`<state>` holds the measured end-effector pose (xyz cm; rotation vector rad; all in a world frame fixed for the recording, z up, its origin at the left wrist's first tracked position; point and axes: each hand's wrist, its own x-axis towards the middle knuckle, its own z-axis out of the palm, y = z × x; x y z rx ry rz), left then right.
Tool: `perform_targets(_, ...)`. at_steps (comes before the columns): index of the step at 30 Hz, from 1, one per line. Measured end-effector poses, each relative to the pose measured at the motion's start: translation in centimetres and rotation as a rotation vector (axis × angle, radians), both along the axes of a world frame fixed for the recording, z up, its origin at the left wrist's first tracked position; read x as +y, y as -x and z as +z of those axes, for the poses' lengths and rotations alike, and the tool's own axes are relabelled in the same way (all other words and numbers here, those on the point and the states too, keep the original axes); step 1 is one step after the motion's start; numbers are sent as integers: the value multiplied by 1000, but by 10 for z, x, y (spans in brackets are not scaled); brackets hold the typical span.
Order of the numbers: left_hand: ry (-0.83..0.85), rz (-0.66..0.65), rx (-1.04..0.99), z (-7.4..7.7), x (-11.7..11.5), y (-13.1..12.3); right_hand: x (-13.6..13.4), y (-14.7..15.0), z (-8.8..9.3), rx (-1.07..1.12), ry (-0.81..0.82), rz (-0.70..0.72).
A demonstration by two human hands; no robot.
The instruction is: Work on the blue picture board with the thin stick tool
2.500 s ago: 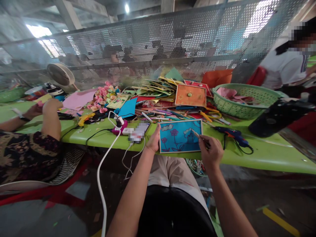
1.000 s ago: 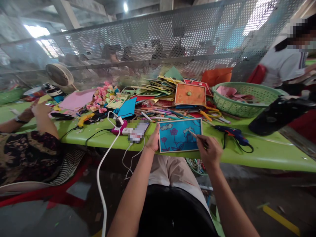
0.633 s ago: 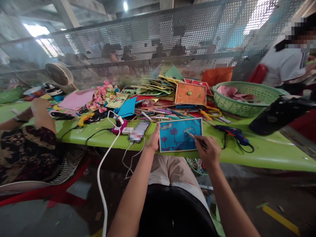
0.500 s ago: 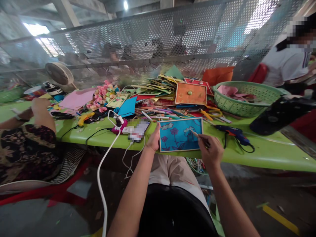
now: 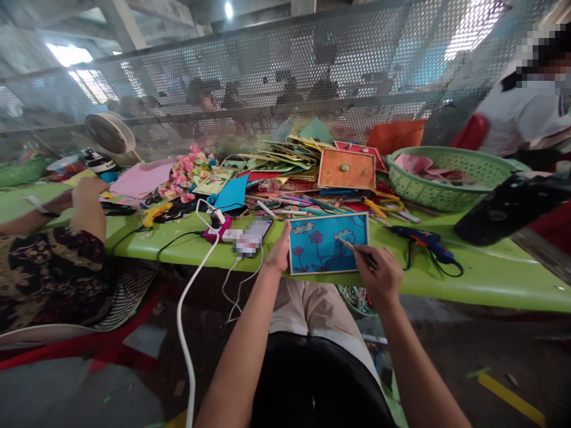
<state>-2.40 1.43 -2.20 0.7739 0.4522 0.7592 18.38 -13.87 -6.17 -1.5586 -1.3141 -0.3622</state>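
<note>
A blue framed picture with purple flowers and white clouds is propped, tilted, at the front edge of the green table. My left hand grips its left side, thumb along the light frame. In my right hand is a slim marker, whose tip meets the picture at a partly whitened cloud on the right. Just left of my left hand lies a phone with a cable plugged in. To the right of my right hand rests a dark blue glue gun.
Behind the picture are loose pens, an orange framed card and stacked cards. A green basket and a black bottle stand right. A white cable hangs from a power strip. Another person's arm is at left.
My right hand and the marker tip have shifted slightly left and down across the cloud. The left hand still holds the picture in place.
</note>
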Motion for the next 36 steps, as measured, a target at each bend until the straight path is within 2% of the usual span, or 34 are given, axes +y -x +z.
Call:
perform_targets(2, -4, -20, -26, 0, 0, 0, 0, 0, -1, -15, 6, 11)
perform_targets(7, 15, -43, -35, 0, 1, -1, 0, 0, -2, 13, -96, -86)
perform_targets(12, 39, -7, -7, 0, 1, 0, 0, 0, -2, -25, -41, 28)
perform_targets(17, 69, -1, 4, 1, 0, -1, 1, 0, -4, 69, -110, -113)
perform_targets(20, 68, -10, -7, 2, 0, -1, 2, 0, -5, 100, -127, -142)
perform_targets(29, 51, -29, -8, 2, 0, -1, 1, -1, -5, 92, -105, -116)
perform_targets(32, 47, -49, -20, 0, 0, -1, 2, -2, -5, 119, -124, -145)
perform_targets(36, 34, -51, -24, -5, 2, -1, 2, -1, -4, 96, -93, -94)
